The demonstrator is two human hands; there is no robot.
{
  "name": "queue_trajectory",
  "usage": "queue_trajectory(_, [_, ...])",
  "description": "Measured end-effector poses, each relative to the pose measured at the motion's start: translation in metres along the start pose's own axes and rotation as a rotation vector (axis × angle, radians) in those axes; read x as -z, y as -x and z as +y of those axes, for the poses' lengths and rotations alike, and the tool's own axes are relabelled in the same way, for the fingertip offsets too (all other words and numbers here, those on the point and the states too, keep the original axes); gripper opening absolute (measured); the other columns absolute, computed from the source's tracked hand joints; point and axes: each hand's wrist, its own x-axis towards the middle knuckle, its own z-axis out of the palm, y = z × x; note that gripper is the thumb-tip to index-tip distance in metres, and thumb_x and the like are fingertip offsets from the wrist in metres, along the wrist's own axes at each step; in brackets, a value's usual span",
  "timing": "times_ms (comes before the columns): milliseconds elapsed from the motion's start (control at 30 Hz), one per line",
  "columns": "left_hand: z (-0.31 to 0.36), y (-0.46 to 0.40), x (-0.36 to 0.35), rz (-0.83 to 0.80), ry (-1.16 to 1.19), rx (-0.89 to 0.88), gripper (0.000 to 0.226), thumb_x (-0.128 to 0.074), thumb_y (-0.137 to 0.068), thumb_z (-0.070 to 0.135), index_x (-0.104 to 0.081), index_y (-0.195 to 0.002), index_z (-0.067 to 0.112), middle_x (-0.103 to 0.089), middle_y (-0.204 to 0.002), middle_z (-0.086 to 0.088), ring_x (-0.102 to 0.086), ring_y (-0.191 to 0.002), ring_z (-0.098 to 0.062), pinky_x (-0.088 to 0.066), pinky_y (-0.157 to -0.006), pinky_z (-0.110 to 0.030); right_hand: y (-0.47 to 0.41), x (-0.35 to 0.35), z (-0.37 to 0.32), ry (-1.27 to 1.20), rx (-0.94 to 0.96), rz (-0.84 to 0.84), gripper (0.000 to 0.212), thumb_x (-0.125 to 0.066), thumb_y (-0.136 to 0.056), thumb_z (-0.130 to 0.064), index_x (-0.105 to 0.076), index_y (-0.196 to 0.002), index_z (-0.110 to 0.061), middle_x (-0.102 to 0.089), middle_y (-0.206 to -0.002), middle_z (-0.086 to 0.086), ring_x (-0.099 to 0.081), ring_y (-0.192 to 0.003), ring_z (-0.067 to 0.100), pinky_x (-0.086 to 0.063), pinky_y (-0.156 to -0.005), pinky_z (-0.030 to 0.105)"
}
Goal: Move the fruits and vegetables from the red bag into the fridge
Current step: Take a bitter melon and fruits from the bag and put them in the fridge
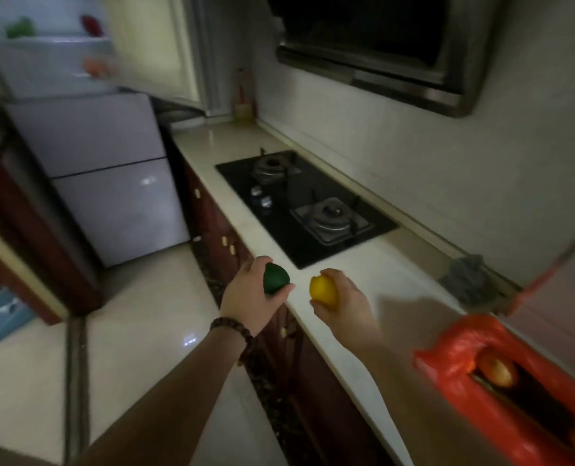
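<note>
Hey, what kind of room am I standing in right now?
A home kitchen, most likely: a two-burner gas stove set into a pale countertop, a range hood above it, and a fridge with its upper door open.

The counter (363, 264) is running along the right wall, with the stove (306, 206) sitting in it below the hood (380, 52). The bag (501, 381) is lying on the counter's near right end, one fruit (496, 369) showing inside. The fridge (88, 146) is standing far left beyond the counter's end, its upper door (155, 45) hanging open. Both hands are hovering over the counter's front edge, between bag and stove.
</note>
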Motion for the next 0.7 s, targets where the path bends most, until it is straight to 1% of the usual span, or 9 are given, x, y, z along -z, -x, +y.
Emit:
queue_trajectory(33, [-0.013, -0.001, 0.011, 0.025, -0.009, 0.018, 0.057, -0.066, -0.078, 0.051, -0.048, -0.122, 0.02, -0.053, -0.115, -0.001, -0.055, -0.098, -0.021, -0.048, -0.081, -0.029, -0.008, -0.012, -0.01, -0.002, 0.023, -0.016, 0.053, -0.07, -0.082, -0.025, -0.044, -0.129, -0.026, -0.05, -0.114, -0.007, -0.046, -0.094, 0.009, -0.037, -0.075, 0.016])
queue_trajectory(100, [-0.038, -0.004, 0.031, 0.068, -0.016, 0.065, 0.056, -0.067, -0.078, 0.05, -0.049, -0.121, 0.021, -0.053, -0.114, -0.002, -0.056, -0.096, -0.022, -0.05, -0.081, -0.032, -0.024, -0.037, -0.03, -0.024, 0.057, -0.06, 0.053, -0.07, -0.082, -0.025, -0.044, -0.129, -0.026, -0.049, -0.111, -0.009, -0.047, -0.093, 0.008, -0.035, -0.065, 0.005])
queue_trajectory(133, [-0.051, -0.005, 0.041, 0.088, -0.023, 0.089, 0.055, -0.067, -0.077, 0.05, -0.049, -0.121, 0.02, -0.054, -0.114, -0.002, -0.056, -0.096, -0.022, -0.051, -0.081, -0.034, -0.032, -0.051, -0.039, -0.036, 0.076, -0.083, 0.052, -0.069, -0.083, -0.026, -0.044, -0.128, -0.026, -0.05, -0.111, -0.009, -0.048, -0.092, 0.008, -0.036, -0.063, 0.003])
queue_trajectory(200, [-0.076, -0.01, 0.062, 0.124, -0.051, 0.123, 0.055, -0.067, -0.077, 0.05, -0.05, -0.12, 0.02, -0.055, -0.112, -0.002, -0.056, -0.094, -0.021, -0.053, -0.081, -0.036, -0.049, -0.078, -0.056, -0.068, 0.108, -0.122, 0.051, -0.07, -0.082, -0.027, -0.045, -0.127, -0.028, -0.054, -0.111, -0.007, -0.052, -0.094, 0.009, -0.035, -0.066, 0.003])
queue_trajectory(233, [-0.089, -0.012, 0.072, 0.138, -0.068, 0.141, 0.055, -0.067, -0.078, 0.05, -0.049, -0.12, 0.02, -0.055, -0.112, -0.002, -0.056, -0.093, -0.019, -0.053, -0.081, -0.034, -0.057, -0.093, -0.067, -0.081, 0.126, -0.137, 0.051, -0.07, -0.082, -0.027, -0.046, -0.127, -0.028, -0.055, -0.112, -0.006, -0.054, -0.096, 0.01, -0.035, -0.07, 0.004])
queue_trajectory(300, [-0.114, -0.018, 0.093, 0.167, -0.09, 0.183, 0.055, -0.066, -0.079, 0.05, -0.048, -0.121, 0.019, -0.055, -0.111, 0.0, -0.054, -0.092, -0.015, -0.052, -0.08, -0.028, -0.074, -0.121, -0.087, -0.087, 0.175, -0.168, 0.052, -0.07, -0.081, -0.029, -0.045, -0.127, -0.029, -0.057, -0.115, -0.004, -0.055, -0.1, 0.012, -0.042, -0.078, 0.015])
queue_trajectory(367, [-0.139, -0.027, 0.115, 0.2, -0.101, 0.214, 0.054, -0.066, -0.079, 0.048, -0.048, -0.121, 0.02, -0.055, -0.111, 0.002, -0.051, -0.091, -0.011, -0.049, -0.079, -0.023, -0.094, -0.147, -0.111, -0.077, 0.221, -0.192, 0.054, -0.07, -0.082, -0.03, -0.044, -0.129, -0.029, -0.056, -0.119, -0.003, -0.054, -0.101, 0.013, -0.044, -0.083, 0.024])
queue_trajectory(500, [-0.186, -0.052, 0.159, 0.274, -0.103, 0.26, 0.051, -0.069, -0.079, 0.043, -0.048, -0.119, 0.02, -0.056, -0.109, 0.002, -0.049, -0.09, -0.008, -0.047, -0.078, -0.021, -0.137, -0.197, -0.161, -0.09, 0.285, -0.236, 0.056, -0.069, -0.082, -0.03, -0.042, -0.131, -0.028, -0.052, -0.126, -0.002, -0.052, -0.105, 0.011, -0.041, -0.082, 0.023])
queue_trajectory(700, [-0.243, -0.093, 0.215, 0.343, -0.104, 0.296, 0.055, -0.071, -0.079, 0.039, -0.048, -0.124, 0.017, -0.055, -0.116, -0.001, -0.048, -0.094, -0.008, -0.046, -0.082, -0.022, -0.197, -0.256, -0.221, -0.075, 0.37, -0.228, 0.057, -0.069, -0.083, -0.031, -0.041, -0.132, -0.027, -0.05, -0.127, -0.003, -0.051, -0.107, 0.012, -0.042, -0.084, 0.024])
